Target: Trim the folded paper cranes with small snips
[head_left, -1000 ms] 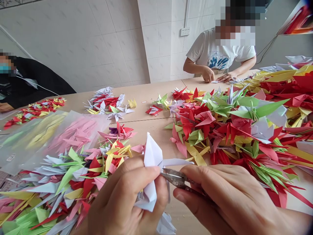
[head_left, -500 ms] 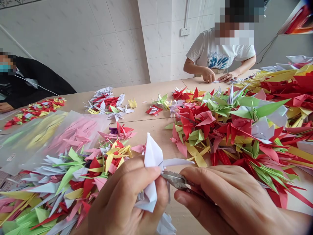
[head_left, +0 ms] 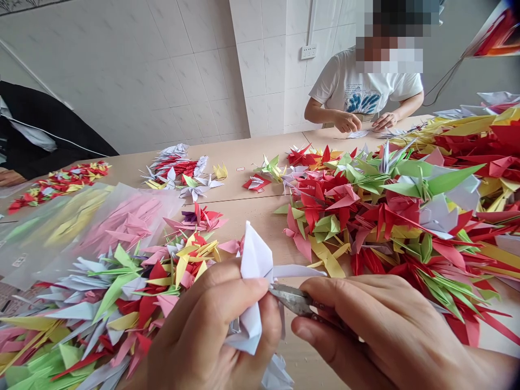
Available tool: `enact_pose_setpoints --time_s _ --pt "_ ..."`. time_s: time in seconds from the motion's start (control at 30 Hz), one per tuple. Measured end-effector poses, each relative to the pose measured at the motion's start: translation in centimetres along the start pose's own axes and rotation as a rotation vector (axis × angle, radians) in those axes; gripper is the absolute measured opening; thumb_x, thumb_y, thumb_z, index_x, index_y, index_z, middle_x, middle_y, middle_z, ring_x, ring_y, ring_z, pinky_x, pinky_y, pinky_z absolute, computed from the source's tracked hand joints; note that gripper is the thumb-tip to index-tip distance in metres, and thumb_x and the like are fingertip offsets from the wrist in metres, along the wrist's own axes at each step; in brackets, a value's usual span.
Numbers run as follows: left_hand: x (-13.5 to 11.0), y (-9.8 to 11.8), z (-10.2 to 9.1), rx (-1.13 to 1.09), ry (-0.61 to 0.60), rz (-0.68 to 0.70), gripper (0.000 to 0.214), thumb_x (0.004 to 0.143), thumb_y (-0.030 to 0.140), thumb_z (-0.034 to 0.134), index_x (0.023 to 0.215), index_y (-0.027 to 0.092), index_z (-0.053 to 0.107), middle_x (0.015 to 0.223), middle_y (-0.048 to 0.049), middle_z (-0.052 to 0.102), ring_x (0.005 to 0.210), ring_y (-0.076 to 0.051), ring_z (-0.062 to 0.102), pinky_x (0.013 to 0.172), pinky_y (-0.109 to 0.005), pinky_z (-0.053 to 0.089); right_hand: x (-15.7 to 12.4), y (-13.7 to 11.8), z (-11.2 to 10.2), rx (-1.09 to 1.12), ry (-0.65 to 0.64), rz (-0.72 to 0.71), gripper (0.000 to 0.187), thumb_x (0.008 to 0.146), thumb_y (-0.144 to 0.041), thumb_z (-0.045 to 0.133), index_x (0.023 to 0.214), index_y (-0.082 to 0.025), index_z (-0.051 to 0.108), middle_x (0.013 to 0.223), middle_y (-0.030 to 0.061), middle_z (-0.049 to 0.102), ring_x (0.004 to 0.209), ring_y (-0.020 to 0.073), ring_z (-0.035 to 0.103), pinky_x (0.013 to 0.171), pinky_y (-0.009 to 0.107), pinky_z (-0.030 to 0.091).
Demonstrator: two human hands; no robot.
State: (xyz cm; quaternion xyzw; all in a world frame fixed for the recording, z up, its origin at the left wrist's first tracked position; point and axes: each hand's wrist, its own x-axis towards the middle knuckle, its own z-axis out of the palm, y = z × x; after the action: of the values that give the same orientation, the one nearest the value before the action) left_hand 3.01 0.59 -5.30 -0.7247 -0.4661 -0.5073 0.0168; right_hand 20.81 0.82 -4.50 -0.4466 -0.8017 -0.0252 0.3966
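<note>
Between the thumb and fingers of my left hand (head_left: pixel 211 319) is a white folded paper crane (head_left: pixel 257 252), pointed end up. Closed around a small pair of metal pliers (head_left: pixel 294 299), my right hand (head_left: pixel 374 319) holds them level from the right. The pliers' tip meets the paper beside my left thumb; what lies between the jaws is hidden. A narrow white paper strip of the crane sticks out to the right above the pliers. Below my left hand, another white folded paper (head_left: pixel 277 374) lies on the table, partly covered.
Heaps of coloured paper cranes lie at left (head_left: pixel 114 292) and right (head_left: pixel 390 216). Clear plastic bags (head_left: pixel 122 216) of folded paper are at the left. Across the table (head_left: pixel 244 157) a person in a white shirt (head_left: pixel 368 89) handles paper; a dark sleeve (head_left: pixel 52 124) is at far left.
My hands, the crane and the pliers have barely moved. Across the table, the other person's hands have shifted slightly, and the person at far left has leaned partly out of view.
</note>
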Motion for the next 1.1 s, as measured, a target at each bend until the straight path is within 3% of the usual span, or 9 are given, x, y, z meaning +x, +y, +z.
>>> enact_pose_setpoints --time_s 0.1,0.33,0.5,0.53,0.6,0.73,0.87,0.97,1.1 --pt "-0.05 0.0 -0.08 -0.012 0.021 0.006 0.024 0.085 0.005 0.061 0.095 0.027 0.065 0.09 0.0062 0.068 0.08 -0.01 0.066 0.084 -0.022 0.05 0.07 0.23 0.05 0.006 -0.009 0.015 0.04 0.107 -0.034 0.042 0.074 -0.022 0.06 0.067 0.0024 0.075 0.051 0.0129 0.068 0.05 0.022 0.05" --pt "0.05 -0.12 -0.38 -0.015 0.017 0.036 0.024 0.083 0.003 0.064 0.094 0.024 0.065 0.091 0.0067 0.067 0.085 -0.009 0.067 0.089 -0.018 0.049 -0.54 0.5 0.44 0.061 -0.014 -0.041 0.046 0.107 -0.044 0.038 0.071 -0.023 0.057 0.063 0.0022 0.073 0.049 0.0127 0.067 0.047 0.023 0.048" --pt "0.27 -0.06 -0.23 0.008 0.001 0.039 0.023 0.083 0.002 0.062 0.091 0.024 0.064 0.087 0.0071 0.067 0.083 -0.009 0.068 0.091 -0.018 0.05 -0.33 0.27 0.32 0.094 0.04 -0.075 0.043 0.107 -0.036 0.04 0.07 -0.022 0.057 0.063 0.0014 0.073 0.047 0.0119 0.066 0.044 0.023 0.046" --pt "0.32 -0.08 -0.19 0.013 -0.006 0.041 0.023 0.084 0.002 0.062 0.091 0.024 0.064 0.086 0.0071 0.067 0.082 -0.009 0.068 0.091 -0.019 0.051 -0.37 0.29 0.3 0.06 -0.008 -0.025 0.042 0.107 -0.037 0.041 0.072 -0.022 0.058 0.065 0.0023 0.074 0.051 0.0132 0.068 0.048 0.023 0.049" --pt "0.38 -0.16 -0.14 0.02 -0.021 0.055 0.022 0.084 0.003 0.062 0.092 0.024 0.064 0.085 0.0067 0.067 0.079 -0.009 0.068 0.09 -0.02 0.052 -0.55 0.43 0.3 0.092 0.045 -0.09 0.04 0.107 -0.035 0.042 0.072 -0.023 0.058 0.061 0.0002 0.072 0.047 0.0124 0.066 0.043 0.024 0.045" --pt "0.36 -0.22 -0.2 0.022 -0.005 0.079 0.022 0.083 0.003 0.066 0.092 0.023 0.065 0.088 0.0059 0.068 0.084 -0.009 0.068 0.089 -0.017 0.051 -0.82 0.7 0.11 0.016 0.027 -0.019 0.038 0.106 -0.039 0.044 0.073 -0.023 0.056 0.067 0.0019 0.074 0.053 0.0142 0.069 0.048 0.024 0.049" --pt "0.31 -0.15 -0.33 0.019 0.009 0.081 0.022 0.083 0.002 0.066 0.091 0.022 0.066 0.088 0.006 0.068 0.086 -0.008 0.067 0.09 -0.015 0.049 -0.49 0.39 -0.12 0.021 0.056 -0.036 0.043 0.106 -0.042 0.041 0.07 -0.023 0.055 0.067 0.003 0.075 0.051 0.0134 0.068 0.048 0.023 0.049" --pt "0.31 -0.17 -0.31 0.024 0.004 0.072 0.023 0.084 0.002 0.064 0.092 0.023 0.066 0.088 0.0063 0.068 0.083 -0.008 0.068 0.089 -0.016 0.05 -0.27 0.35 0.18 0.042 0.045 -0.024 0.042 0.106 -0.036 0.043 0.069 -0.022 0.057 0.066 0.0024 0.075 0.05 0.0122 0.068 0.046 0.021 0.049" --pt "0.28 -0.06 -0.31 0.016 0.001 0.042 0.024 0.084 0.004 0.063 0.094 0.026 0.065 0.083 0.0066 0.069 0.076 -0.011 0.069 0.082 -0.021 0.054 -0.64 0.48 0.44 0.063 0.023 -0.068 0.049 0.106 -0.044 0.04 0.067 -0.022 0.059 0.059 0.002 0.071 0.047 0.0128 0.065 0.045 0.022 0.048"
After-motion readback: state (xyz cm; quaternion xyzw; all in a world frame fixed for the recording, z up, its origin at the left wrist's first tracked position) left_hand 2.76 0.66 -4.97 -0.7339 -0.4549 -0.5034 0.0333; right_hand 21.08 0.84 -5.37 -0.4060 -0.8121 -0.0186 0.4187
